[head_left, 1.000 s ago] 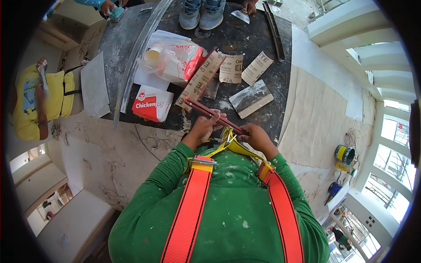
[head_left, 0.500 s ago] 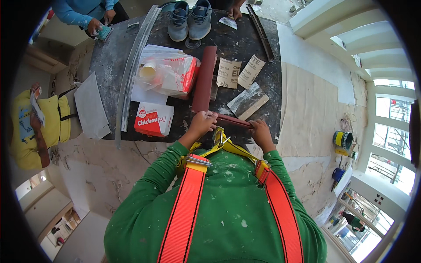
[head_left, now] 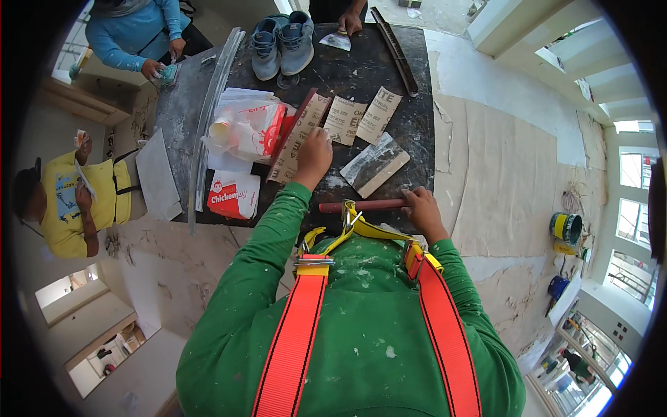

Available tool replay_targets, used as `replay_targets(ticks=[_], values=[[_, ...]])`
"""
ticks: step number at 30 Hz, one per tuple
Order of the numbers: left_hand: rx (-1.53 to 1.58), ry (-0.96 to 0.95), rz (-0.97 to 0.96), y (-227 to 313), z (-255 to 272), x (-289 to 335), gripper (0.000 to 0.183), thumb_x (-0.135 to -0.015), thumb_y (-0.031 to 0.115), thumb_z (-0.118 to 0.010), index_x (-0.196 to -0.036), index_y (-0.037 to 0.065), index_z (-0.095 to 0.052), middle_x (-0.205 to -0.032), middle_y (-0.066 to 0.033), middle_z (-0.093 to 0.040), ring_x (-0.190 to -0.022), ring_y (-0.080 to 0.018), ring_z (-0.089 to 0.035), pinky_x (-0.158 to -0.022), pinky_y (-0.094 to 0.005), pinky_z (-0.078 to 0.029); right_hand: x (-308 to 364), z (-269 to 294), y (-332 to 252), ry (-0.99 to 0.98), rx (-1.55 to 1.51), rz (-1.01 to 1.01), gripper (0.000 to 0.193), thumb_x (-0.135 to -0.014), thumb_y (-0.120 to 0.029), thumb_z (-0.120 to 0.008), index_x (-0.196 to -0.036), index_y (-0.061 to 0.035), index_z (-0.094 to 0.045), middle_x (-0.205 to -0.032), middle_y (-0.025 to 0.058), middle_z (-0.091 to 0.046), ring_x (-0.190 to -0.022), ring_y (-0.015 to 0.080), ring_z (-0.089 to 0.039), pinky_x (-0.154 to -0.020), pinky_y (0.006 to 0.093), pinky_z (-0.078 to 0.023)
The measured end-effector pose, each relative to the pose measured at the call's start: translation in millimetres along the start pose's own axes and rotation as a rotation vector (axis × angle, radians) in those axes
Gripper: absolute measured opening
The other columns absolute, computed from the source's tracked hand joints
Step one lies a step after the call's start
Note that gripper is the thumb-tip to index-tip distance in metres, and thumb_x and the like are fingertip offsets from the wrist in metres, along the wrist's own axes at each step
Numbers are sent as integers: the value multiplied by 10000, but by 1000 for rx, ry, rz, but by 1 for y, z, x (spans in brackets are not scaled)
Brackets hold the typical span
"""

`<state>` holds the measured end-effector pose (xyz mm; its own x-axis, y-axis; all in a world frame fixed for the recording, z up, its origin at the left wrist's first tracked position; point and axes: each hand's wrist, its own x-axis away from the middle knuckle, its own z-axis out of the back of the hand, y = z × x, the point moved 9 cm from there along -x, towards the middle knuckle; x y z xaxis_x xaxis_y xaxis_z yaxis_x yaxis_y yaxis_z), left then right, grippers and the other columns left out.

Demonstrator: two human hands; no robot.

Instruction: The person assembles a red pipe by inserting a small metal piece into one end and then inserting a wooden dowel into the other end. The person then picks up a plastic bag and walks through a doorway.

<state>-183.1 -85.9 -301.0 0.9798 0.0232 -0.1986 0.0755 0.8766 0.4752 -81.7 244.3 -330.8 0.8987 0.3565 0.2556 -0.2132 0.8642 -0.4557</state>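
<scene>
I have the right fingers (head_left: 411, 198) pinching one end of a red-brown roll (head_left: 368, 206), which lies crosswise at the near edge of the bench (head_left: 418, 125) and reaches left from them, its far end free. Further forward and to the left, the left fingers (head_left: 317, 135) are curled down over the right side of a long tan-backed sheet (head_left: 298, 141); I cannot tell whether they pinch it or only rest on it (the back of the hand blocks my view).

Just beyond and right of the left fingers I see a first tan piece (head_left: 342, 119), then a second tan piece (head_left: 379, 117), printed faces up. Between the two sets of fingers sits a flat block (head_left: 375, 167) with a whitish, dusty face, set at a slant. Left of the left fingers are a red-and-white box (head_left: 234, 196) and, further forward, a clear plastic bag (head_left: 243, 139) with a similar box inside and a cup (head_left: 220, 130) at its left end. Well beyond the fingers stands a pair of grey-blue shoes (head_left: 297, 47); to their right a co-worker's hand (head_left: 351, 23) holds a scraper (head_left: 337, 40), near a dark channel (head_left: 396, 53). Far left, past a long pale strip (head_left: 203, 146), another person's hand (head_left: 151, 68) is on a teal tool (head_left: 167, 74).
</scene>
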Motion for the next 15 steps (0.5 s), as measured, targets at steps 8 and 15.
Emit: replay_targets(ticks=[8,15], values=[[-371,-219,39,-3,-41,-12,153,-983,127,-568,-1081,52,-657,-1142,-147,-599,-905,-378,-718,-737,-502,-594,0,17,24,-57,-59,91,629,-786,-314,-874,-1350,-128,-666,-1298,134,-602,-1260,345,-569,-1063,472,-465],[-339,-235,69,-13,-46,12,102,-948,127,-601,-1012,55,-635,-1055,-167,-640,-863,-382,-726,-717,-509,-592,-12,32,24,70,-133,86,497,-837,-327,-845,-1245,-76,-715,-1275,141,-618,-1202,355,-594,-1025,463,-489]])
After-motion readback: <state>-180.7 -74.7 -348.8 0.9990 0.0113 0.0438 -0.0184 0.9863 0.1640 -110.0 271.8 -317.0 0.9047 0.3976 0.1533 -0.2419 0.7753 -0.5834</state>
